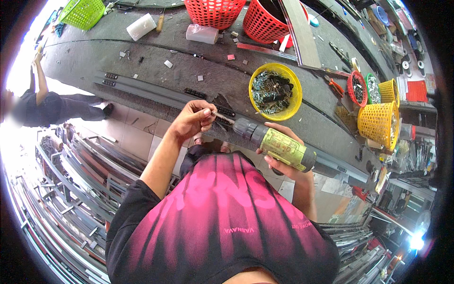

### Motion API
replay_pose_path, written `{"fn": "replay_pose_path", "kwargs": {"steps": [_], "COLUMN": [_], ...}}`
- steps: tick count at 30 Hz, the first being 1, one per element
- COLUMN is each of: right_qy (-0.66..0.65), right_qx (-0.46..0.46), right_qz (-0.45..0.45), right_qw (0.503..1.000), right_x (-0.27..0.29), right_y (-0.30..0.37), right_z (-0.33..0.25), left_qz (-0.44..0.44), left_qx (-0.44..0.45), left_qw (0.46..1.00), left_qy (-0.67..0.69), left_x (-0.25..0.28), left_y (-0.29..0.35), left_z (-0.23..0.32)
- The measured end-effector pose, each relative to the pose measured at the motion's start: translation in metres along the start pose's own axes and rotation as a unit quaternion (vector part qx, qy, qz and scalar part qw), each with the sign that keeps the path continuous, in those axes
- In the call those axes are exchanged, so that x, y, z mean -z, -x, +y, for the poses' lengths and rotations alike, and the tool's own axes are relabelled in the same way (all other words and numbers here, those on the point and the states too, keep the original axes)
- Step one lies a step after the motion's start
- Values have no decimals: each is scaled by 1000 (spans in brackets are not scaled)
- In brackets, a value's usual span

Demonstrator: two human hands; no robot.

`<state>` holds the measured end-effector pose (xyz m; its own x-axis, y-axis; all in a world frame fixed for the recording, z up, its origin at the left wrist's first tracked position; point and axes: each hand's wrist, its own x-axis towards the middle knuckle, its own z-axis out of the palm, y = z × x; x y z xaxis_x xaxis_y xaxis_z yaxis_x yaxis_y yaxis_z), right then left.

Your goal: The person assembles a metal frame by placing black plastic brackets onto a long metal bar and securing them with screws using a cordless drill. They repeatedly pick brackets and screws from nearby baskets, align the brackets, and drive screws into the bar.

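Dark desk [94, 52], head view, small offcuts [168, 63] scattered. Drill [285, 148] over near edge; right hand [286, 169] wraps its body, presumably bearing weight. Left hand [193, 120] pinches the bit [224, 118] near its tip, likely steadying it. Yellow basket [285, 115] just beyond, grey profile [146, 91] alongside, both crowding the drill.

The person's black T-shirt [222, 222] with short sleeves [130, 206] is showing hot-pink streaks [220, 201] that are fading at their edges, while large lighter-pink lettering [261, 202] and smaller print [240, 230] are running across its front.
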<state>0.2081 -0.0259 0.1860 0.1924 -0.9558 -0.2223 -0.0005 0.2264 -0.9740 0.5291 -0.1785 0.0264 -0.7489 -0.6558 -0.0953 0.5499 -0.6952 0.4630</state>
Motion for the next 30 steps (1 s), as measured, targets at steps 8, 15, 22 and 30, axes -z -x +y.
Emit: {"fn": "replay_pose_path", "kwargs": {"steps": [8, 15, 22, 30], "right_qy": [28, 170, 166, 154], "right_qx": [-46, -90, -104, -127], "right_qz": [43, 1, -12, 5], "right_qw": [998, 981, 981, 980], "right_x": [-14, -16, -24, -31], "right_y": [-16, -35, -53, -54], "right_z": [8, -25, -32, -37], "left_qz": [291, 346, 320, 287], "left_qx": [42, 83, 99, 110], "left_qw": [935, 899, 887, 905], "left_qy": [196, 256, 316, 295], "left_x": [-25, -35, -39, -39], "left_y": [-10, 1, 7, 9], "left_z": [-49, -61, -41, -29]}}
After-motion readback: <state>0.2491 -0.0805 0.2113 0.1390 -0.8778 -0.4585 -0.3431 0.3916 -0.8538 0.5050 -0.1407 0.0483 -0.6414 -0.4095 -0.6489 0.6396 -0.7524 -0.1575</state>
